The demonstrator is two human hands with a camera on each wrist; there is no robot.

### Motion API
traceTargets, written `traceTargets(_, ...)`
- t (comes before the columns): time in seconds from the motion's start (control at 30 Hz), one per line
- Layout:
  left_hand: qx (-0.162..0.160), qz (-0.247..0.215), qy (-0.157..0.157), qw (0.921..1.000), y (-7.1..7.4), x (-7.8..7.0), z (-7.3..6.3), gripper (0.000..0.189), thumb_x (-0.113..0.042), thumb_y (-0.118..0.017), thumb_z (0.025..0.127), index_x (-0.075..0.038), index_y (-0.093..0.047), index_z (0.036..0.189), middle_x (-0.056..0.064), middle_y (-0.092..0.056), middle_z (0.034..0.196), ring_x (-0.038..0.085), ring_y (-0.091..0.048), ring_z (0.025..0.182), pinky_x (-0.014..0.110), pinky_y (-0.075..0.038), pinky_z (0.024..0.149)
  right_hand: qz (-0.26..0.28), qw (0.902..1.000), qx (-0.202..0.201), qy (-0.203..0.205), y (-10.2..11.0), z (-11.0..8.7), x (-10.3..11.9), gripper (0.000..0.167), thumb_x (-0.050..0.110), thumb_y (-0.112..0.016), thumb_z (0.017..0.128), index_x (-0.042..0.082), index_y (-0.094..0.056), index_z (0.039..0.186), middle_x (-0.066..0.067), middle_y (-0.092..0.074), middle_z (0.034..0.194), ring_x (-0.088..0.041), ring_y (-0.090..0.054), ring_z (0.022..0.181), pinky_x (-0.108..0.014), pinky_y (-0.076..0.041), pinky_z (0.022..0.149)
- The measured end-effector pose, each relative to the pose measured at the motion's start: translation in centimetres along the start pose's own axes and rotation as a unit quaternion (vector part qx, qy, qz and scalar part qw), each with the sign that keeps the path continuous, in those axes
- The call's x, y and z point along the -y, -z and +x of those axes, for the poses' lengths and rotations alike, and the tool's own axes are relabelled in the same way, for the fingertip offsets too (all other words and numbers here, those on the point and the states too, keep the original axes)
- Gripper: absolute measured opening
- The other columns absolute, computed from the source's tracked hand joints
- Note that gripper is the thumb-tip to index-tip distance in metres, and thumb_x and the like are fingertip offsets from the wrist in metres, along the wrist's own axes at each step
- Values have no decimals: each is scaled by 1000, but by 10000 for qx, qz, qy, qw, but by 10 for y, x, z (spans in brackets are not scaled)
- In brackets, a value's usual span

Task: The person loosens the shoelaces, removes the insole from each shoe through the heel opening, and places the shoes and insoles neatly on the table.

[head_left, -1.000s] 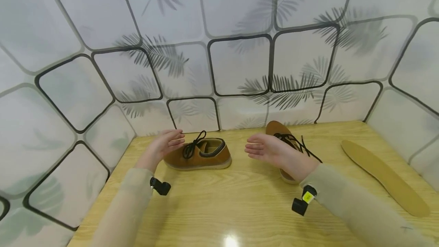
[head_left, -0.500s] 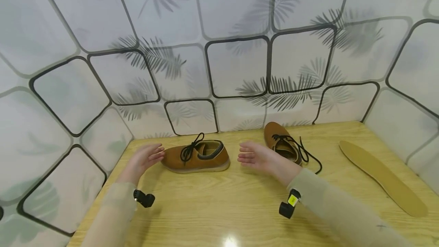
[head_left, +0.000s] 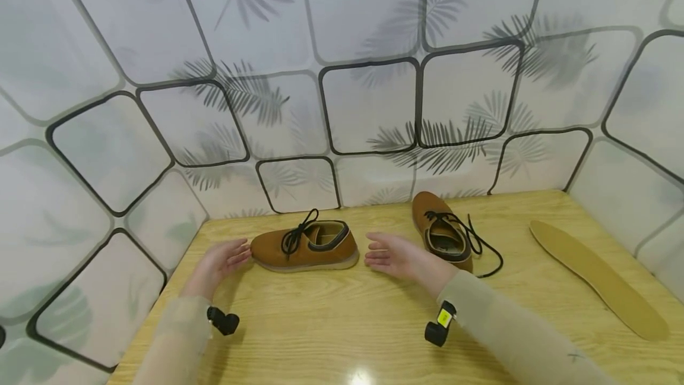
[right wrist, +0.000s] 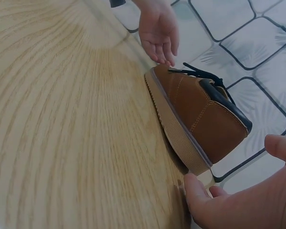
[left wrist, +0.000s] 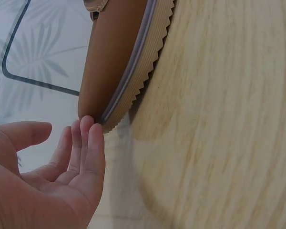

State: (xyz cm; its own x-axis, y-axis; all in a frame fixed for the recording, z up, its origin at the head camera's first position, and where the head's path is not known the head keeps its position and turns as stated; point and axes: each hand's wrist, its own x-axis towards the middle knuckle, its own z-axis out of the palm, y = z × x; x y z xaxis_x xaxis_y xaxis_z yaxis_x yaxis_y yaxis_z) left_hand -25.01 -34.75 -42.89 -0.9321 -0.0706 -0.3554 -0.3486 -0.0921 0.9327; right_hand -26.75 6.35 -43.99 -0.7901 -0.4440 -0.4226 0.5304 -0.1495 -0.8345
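A brown lace-up shoe [head_left: 304, 248] with a tied black lace lies lengthwise on the table, toe to the left. At its toe is my left hand [head_left: 218, 261], fingers extended; in the left wrist view the fingertips [left wrist: 88, 125] meet or nearly meet the toe. My right hand [head_left: 398, 257] is beside the heel, fingers loosely extended and holding nothing. In the right wrist view its fingertips are close to the heel of the shoe [right wrist: 205, 124]; contact cannot be told. Behind my right forearm stands the other brown shoe [head_left: 430, 215], its black lace hanging loose, its heel partly hidden.
A tan insole [head_left: 598, 275] lies at the right of the wooden table [head_left: 310, 325]. Patterned cloth [head_left: 374, 106] rises as a wall along the back and both sides. The loose lace [head_left: 488, 248] trails onto the table right of the second shoe.
My left hand has moved left and down from in front of the shoe to its toe. My right hand has moved left and down towards the heel, uncovering more of the second shoe.
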Motion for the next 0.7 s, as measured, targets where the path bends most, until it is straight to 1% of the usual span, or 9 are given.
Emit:
traceTargets(0.1, 11, -5, 38, 10000, 1, 3, 1, 59, -13, -50, 113, 12, -26, 161, -2, -65, 103, 5, -69, 87, 25, -62, 92, 20, 10000, 38, -10, -1, 2, -2, 73, 27, -46, 113, -20, -15, 160, -42, -23, 164, -50, -26, 157, -51, -24, 133)
traceTargets(0.17, 23, 130, 20, 9999, 2, 6, 2, 63, -13, -48, 113, 13, -20, 163, 3, -64, 112, 5, -68, 89, 26, -62, 93, 35, 10000, 49, -15, -2, 4, -3, 74, 27, -46, 113, -21, -13, 159, -42, -22, 164, -50, -25, 158, -51, -23, 134)
traceTargets(0.27, 99, 448, -21, 9989, 3, 9, 3, 63, -14, -45, 114, 15, -17, 162, 24, -62, 135, 3, -68, 92, 26, -61, 94, 52, 10000, 75, -15, -4, 7, -5, 75, 27, -46, 113, -22, -12, 159, -42, -21, 164, -50, -25, 158, -50, -23, 134)
traceTargets(0.33, 141, 683, -69, 9975, 3, 11, 3, 64, -15, -44, 114, 17, -15, 162, 31, -52, 148, 2, -67, 93, 25, -61, 94, 67, 9999, 74, -30, -6, 8, -6, 76, 26, -46, 113, -23, -11, 159, -42, -21, 165, -50, -26, 158, -50, -23, 134)
traceTargets(0.37, 152, 791, -90, 9967, 2, 12, 3, 64, -15, -44, 115, 18, -15, 161, 32, -51, 150, 2, -66, 93, 24, -60, 94, 83, 9999, 71, -42, -7, 8, -6, 76, 26, -46, 113, -23, -11, 158, -41, -21, 165, -50, -26, 158, -50, -23, 134)
traceTargets(0.43, 215, 935, -133, 9953, 2, 12, 4, 66, -16, -43, 115, 21, -12, 160, 30, -57, 141, 2, -66, 93, 23, -60, 93, 127, 9999, 45, -71, -9, 9, -7, 76, 26, -47, 113, -24, -11, 158, -41, -21, 165, -50, -26, 158, -49, -24, 134)
traceTargets(0.5, 192, 968, -170, 9950, 0, 12, 4, 66, -17, -44, 115, 22, -14, 159, 15, -66, 123, 2, -66, 91, 22, -60, 91, 174, 9998, 7, -99, -11, 9, -7, 76, 25, -47, 113, -24, -11, 157, -41, -20, 165, -49, -25, 158, -49, -24, 134)
traceTargets(0.6, 193, 1027, -225, 9943, -2, 12, 5, 65, -17, -44, 114, 23, -18, 157, -1, -67, 103, 0, -66, 87, 21, -60, 86, 219, 9997, -100, -100, -15, 11, -7, 75, 24, -48, 113, -25, -12, 157, -41, -21, 165, -49, -26, 158, -48, -25, 133)
traceTargets(0.7, 197, 1020, -266, 9942, -3, 13, 6, 61, -14, -47, 113, 24, -24, 155, -5, -68, 96, 0, -68, 84, 20, -61, 83, 171, 9996, -209, -54, -20, 12, -7, 75, 23, -51, 112, -25, -14, 156, -41, -22, 164, -49, -29, 156, -49, -26, 133)
